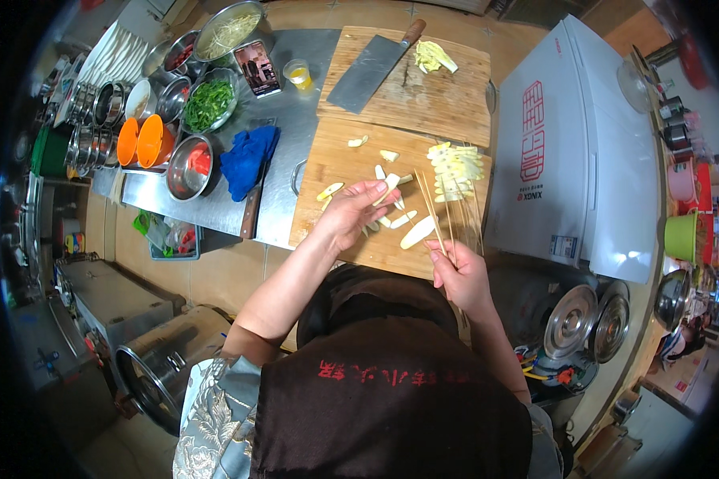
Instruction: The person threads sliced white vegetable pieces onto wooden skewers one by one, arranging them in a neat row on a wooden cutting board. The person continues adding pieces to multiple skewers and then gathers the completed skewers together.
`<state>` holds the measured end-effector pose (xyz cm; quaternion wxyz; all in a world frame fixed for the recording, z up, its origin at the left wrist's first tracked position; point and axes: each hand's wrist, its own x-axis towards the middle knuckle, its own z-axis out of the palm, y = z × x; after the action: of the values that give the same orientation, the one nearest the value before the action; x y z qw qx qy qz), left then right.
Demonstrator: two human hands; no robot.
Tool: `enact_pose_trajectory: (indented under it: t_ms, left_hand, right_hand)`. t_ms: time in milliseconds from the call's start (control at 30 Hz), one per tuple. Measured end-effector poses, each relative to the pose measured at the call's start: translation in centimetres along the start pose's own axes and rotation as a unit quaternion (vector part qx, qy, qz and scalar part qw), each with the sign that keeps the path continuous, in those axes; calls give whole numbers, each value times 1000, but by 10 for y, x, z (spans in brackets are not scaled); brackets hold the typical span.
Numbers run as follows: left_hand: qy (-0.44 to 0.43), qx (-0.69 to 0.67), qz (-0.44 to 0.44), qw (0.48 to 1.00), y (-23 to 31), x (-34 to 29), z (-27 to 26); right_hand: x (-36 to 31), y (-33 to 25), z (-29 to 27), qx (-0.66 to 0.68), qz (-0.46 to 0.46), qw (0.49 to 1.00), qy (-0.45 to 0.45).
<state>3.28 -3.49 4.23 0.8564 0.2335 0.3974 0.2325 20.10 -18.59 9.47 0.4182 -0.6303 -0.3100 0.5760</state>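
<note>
Bamboo skewers (426,199): fingers closed, right hand (455,271); axis slanting far-left | Pale slice (391,188): pinched, left hand (359,214); just left of skewers' far ends

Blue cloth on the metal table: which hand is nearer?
Left. The left hand, over the nearer cutting board, is right of the blue cloth; the right hand, holding skewers, is farther right.

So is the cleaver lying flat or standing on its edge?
Lying flat: the cleaver rests on the far cutting board, with the broad face of its blade turned up.
</note>
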Motion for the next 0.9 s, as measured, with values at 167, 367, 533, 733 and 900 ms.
enact_pose_trajectory:
  t_ms: [167, 367, 533, 733, 900]
  left_hand:
    - [-44, 46, 34, 997, 3, -7, 0]
    - [-31, 11, 24, 999, 5, -13, 0]
    - [-54, 58, 38, 996, 11, -13, -2]
    - [-74, 63, -4, 995, 8, -18, -7]
    - [-47, 39, -63, 996, -8, -17, -5]
  right_hand:
    - [-2, -4, 2, -16, -6, 1000, -1]
    - [-7, -10, 6, -23, -21, 999, 13]
    - [-13, -17, 0, -52, 15, 998, -10]
    - [-17, -17, 4, -34, 10, 999, -24]
    - [-9, -5, 8, -4, 19, 1000, -17]
